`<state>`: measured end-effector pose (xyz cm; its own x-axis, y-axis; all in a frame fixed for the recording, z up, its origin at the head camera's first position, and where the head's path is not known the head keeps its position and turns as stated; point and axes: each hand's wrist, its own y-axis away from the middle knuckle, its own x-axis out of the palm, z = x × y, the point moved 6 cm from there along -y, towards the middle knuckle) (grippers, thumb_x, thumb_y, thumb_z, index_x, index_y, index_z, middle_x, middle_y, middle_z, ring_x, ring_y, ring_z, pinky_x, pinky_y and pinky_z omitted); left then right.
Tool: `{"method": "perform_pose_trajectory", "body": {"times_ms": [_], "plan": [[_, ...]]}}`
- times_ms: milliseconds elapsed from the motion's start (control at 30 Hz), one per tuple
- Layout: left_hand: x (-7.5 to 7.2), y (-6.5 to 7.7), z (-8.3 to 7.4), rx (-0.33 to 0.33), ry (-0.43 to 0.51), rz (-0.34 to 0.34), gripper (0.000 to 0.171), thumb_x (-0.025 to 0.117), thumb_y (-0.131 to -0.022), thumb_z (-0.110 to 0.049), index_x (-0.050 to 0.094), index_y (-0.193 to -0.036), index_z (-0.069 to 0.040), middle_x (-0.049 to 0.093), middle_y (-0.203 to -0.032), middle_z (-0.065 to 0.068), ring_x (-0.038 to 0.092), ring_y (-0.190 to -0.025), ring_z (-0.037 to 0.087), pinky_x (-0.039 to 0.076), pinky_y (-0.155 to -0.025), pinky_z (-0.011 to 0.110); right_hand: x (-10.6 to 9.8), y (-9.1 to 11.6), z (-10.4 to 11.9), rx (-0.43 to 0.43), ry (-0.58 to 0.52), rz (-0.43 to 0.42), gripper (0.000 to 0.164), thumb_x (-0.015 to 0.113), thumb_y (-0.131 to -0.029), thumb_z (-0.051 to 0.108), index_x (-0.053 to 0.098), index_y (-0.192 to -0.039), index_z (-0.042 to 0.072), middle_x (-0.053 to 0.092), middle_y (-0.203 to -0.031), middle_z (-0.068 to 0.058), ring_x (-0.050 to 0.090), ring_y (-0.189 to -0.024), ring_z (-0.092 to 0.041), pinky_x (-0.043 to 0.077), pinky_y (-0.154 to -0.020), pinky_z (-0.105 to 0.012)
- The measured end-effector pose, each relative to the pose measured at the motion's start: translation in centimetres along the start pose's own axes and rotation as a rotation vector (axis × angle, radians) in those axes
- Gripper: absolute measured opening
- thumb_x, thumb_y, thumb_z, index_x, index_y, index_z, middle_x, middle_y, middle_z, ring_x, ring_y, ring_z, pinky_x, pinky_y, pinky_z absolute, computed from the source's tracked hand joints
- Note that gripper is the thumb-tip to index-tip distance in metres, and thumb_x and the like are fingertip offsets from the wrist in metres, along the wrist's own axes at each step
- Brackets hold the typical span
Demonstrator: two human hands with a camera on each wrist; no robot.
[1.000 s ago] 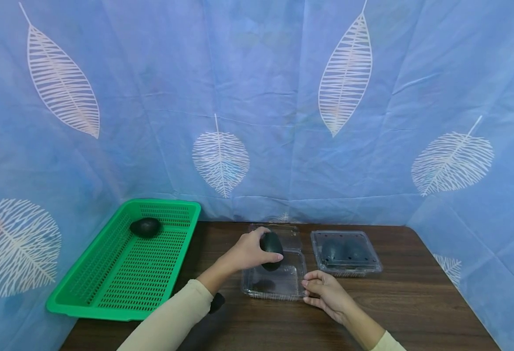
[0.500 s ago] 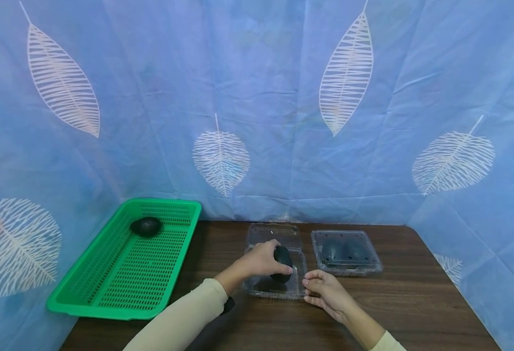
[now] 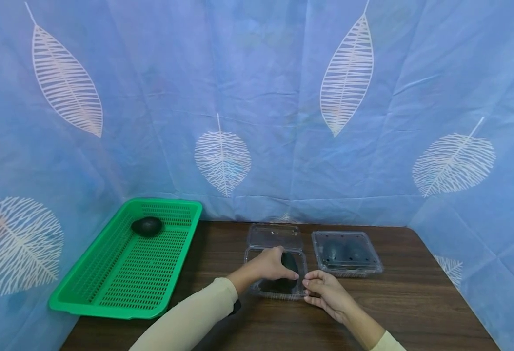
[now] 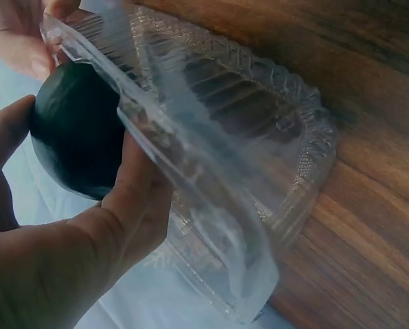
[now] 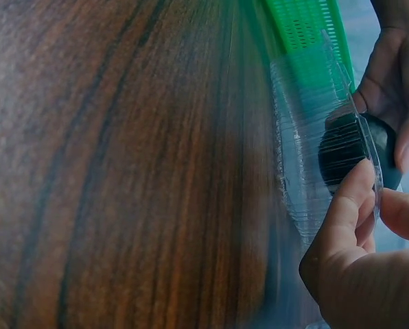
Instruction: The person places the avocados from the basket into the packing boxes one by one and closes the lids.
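Note:
A dark green avocado (image 3: 290, 265) is gripped between the thumb and fingers of my left hand (image 3: 266, 266), low inside a clear plastic clamshell box (image 3: 249, 254). The left wrist view shows the avocado (image 4: 74, 133) at the box's wall, with fingers reaching over the rim. The box's lid (image 3: 274, 236) lies folded back toward the curtain. At the box's right side, my right hand (image 3: 327, 293) pinches the rim; in the right wrist view, its thumb and fingers lie on either side of the plastic edge. My left hand partly hides the box's inside.
A green slotted basket (image 3: 125, 278) stands at the left, with one dark avocado (image 3: 147, 226) near its back. Right of the open box is a closed clear box (image 3: 349, 235) with dark avocados inside. A blue leaf-print curtain (image 3: 266, 97) hangs behind the brown wooden table (image 3: 424, 282).
My left hand has moved right and down with the avocado, from above the box to low inside it. The right hand has stayed at the rim.

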<state>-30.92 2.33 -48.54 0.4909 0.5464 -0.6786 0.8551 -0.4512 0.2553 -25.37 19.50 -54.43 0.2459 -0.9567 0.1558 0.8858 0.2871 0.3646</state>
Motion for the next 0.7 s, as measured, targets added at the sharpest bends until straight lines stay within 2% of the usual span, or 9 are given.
{"method": "perform_pose_trajectory", "body": {"times_ms": [133, 267, 333, 500, 700], "plan": [[0.4, -0.3, 0.2, -0.019, 0.018, 0.01, 0.082, 0.084, -0.086, -0.04, 0.049, -0.146, 0.003, 0.065, -0.122, 0.015, 0.066, -0.099, 0.025, 0.058, -0.084, 0.042, 0.1, 0.0, 0.0, 0.0, 0.005, -0.001, 0.034, 0.063, -0.104, 0.017, 0.044, -0.125, -0.002, 0.056, -0.099, -0.003, 0.059, -0.09, -0.015, 0.058, -0.083, -0.031], [1.1, -0.4, 0.5, -0.038, 0.04, 0.012, 0.067, 0.086, -0.084, -0.038, 0.059, -0.13, 0.003, 0.066, -0.1, 0.01, 0.065, -0.079, 0.021, 0.057, -0.07, 0.038, 0.2, 0.0, 0.0, -0.002, 0.009, 0.006, 0.034, 0.064, -0.104, 0.017, 0.044, -0.125, -0.001, 0.056, -0.099, -0.002, 0.06, -0.09, -0.014, 0.058, -0.083, -0.031], [1.4, -0.5, 0.7, -0.052, 0.021, 0.002, 0.06, 0.086, -0.084, -0.04, 0.062, -0.121, 0.0, 0.064, -0.094, 0.007, 0.063, -0.076, 0.021, 0.056, -0.072, 0.042, 0.2, 0.0, 0.0, -0.005, 0.01, 0.009, 0.034, 0.064, -0.104, 0.017, 0.044, -0.125, -0.001, 0.056, -0.099, -0.002, 0.06, -0.09, -0.014, 0.058, -0.083, -0.031], [1.6, -0.6, 1.0, -0.083, -0.047, -0.026, 0.062, 0.085, -0.083, -0.047, 0.063, -0.121, -0.002, 0.066, -0.1, 0.007, 0.063, -0.084, 0.022, 0.053, -0.086, 0.053, 0.3, -0.1, 0.1, -0.014, 0.012, 0.017, 0.035, 0.063, -0.104, 0.017, 0.043, -0.125, -0.003, 0.055, -0.101, -0.003, 0.059, -0.09, -0.014, 0.058, -0.083, -0.03], [2.0, -0.5, 0.8, -0.067, -0.004, -0.01, 0.073, 0.084, -0.085, -0.043, 0.057, -0.133, 0.004, 0.066, -0.119, 0.017, 0.065, -0.093, 0.024, 0.055, -0.076, 0.043, 0.3, -0.1, 0.0, -0.013, 0.001, 0.017, 0.034, 0.063, -0.104, 0.017, 0.043, -0.125, -0.002, 0.056, -0.103, -0.004, 0.059, -0.09, -0.014, 0.058, -0.083, -0.03]]}}
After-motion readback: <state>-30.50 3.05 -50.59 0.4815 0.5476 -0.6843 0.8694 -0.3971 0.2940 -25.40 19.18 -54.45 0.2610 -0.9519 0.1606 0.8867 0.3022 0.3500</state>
